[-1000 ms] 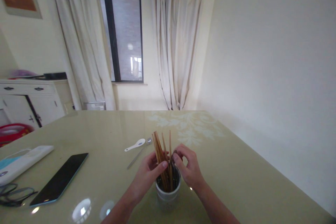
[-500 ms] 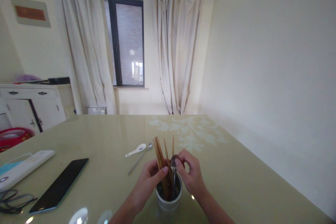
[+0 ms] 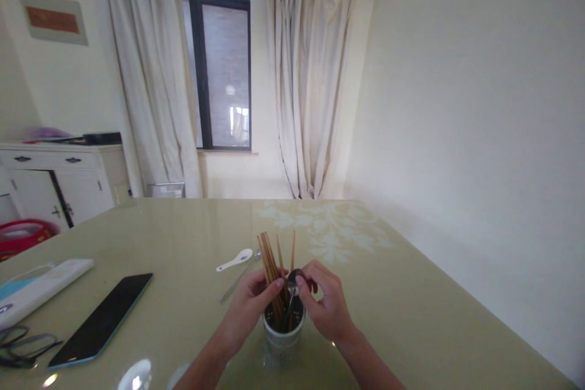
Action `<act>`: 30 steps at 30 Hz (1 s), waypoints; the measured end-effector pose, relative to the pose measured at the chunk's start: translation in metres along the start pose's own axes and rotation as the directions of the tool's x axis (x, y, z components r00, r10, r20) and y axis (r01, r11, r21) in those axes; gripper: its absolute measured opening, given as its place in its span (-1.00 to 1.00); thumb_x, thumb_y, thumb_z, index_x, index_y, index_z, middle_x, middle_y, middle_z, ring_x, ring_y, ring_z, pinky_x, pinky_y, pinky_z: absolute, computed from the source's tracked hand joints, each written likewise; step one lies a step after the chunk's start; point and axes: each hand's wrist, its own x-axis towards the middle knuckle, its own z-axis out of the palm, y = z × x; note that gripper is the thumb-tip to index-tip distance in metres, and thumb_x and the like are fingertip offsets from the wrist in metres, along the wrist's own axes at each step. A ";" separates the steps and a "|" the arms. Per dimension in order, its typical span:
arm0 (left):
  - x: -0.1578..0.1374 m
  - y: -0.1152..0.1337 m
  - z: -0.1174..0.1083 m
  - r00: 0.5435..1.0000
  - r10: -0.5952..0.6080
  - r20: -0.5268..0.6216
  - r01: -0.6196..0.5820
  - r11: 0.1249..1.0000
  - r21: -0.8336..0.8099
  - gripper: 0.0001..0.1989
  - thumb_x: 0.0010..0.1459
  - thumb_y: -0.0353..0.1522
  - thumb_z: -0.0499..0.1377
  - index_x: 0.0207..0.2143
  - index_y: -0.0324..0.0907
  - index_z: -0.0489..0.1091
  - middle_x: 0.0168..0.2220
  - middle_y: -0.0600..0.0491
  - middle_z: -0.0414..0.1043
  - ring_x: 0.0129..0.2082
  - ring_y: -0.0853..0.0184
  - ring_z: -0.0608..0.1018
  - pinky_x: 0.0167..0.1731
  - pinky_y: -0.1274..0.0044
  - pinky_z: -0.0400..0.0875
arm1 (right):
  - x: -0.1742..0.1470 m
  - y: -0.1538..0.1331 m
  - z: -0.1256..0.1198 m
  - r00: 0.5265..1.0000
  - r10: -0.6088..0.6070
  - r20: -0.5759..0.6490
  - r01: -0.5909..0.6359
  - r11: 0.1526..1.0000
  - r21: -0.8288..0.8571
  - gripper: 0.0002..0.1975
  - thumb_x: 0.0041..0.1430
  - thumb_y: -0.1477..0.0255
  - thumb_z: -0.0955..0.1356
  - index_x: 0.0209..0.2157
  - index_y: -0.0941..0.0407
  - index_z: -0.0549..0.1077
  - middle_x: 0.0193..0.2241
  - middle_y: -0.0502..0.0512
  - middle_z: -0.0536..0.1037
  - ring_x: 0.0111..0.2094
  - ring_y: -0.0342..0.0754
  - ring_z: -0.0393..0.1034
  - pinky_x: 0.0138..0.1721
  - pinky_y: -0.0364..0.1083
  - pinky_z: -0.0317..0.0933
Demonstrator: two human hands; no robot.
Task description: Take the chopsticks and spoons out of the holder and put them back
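A pale round utensil holder (image 3: 283, 341) stands upright on the table in front of me. Several brown wooden chopsticks (image 3: 269, 259) lean in it, most bunched to the left and two a little apart. My left hand (image 3: 249, 301) is closed around the bunch from the left side. Between the thumb and fingers of my right hand (image 3: 326, 298) is the bowl of a metal spoon (image 3: 293, 280), whose handle points down into the holder. Beyond my left hand lie a white ceramic spoon (image 3: 235, 259) and a long-handled metal spoon (image 3: 238, 278), its bowl end partly behind the chopsticks.
On the left of the glossy table (image 3: 411, 317) are a black tablet-like device (image 3: 103, 320), a long white object (image 3: 46, 292) and dark-framed glasses (image 3: 25, 344). A wall runs along the right edge. A white cabinet (image 3: 59, 183) stands back left.
Both hands, the chopsticks and the holder have shifted slightly left and up in view. The metal spoon in my right hand now tilts more. Both grips stay closed.
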 end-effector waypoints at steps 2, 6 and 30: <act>0.000 -0.001 -0.001 0.999 -0.028 -0.015 0.028 1.000 -0.011 -0.53 0.10 -0.02 0.44 -0.08 -0.15 0.68 -0.14 -0.07 0.73 -0.08 0.07 0.70 0.03 0.34 0.56 | 0.000 0.000 -0.001 0.998 0.007 -0.057 -0.006 1.000 0.010 -0.72 0.42 0.41 0.29 -0.44 0.06 0.35 -0.51 -0.04 0.34 -0.46 -0.09 0.27 -0.42 -0.11 0.16; -0.001 -0.003 -0.001 0.997 -0.067 -0.024 0.065 0.997 -0.052 -0.44 0.05 -0.04 0.47 0.03 -0.14 0.62 -0.07 -0.10 0.72 -0.04 0.07 0.69 0.07 0.27 0.55 | 0.001 -0.001 -0.003 0.993 0.066 -0.096 -0.063 0.997 0.041 -0.73 0.42 0.36 0.29 -0.41 0.08 0.42 -0.51 -0.03 0.37 -0.46 -0.08 0.29 -0.41 -0.11 0.19; 0.017 -0.007 -0.043 0.897 0.246 -0.366 -0.049 0.880 0.472 -0.46 0.37 0.08 0.04 -0.07 -0.15 0.55 -0.20 -0.08 0.64 -0.26 0.17 0.59 -0.22 0.37 0.48 | -0.005 0.009 0.004 0.907 0.230 0.354 -0.399 0.742 0.540 -0.28 0.19 -0.24 0.40 0.10 0.04 0.50 -0.04 0.20 0.57 0.01 0.20 0.48 0.11 0.12 0.30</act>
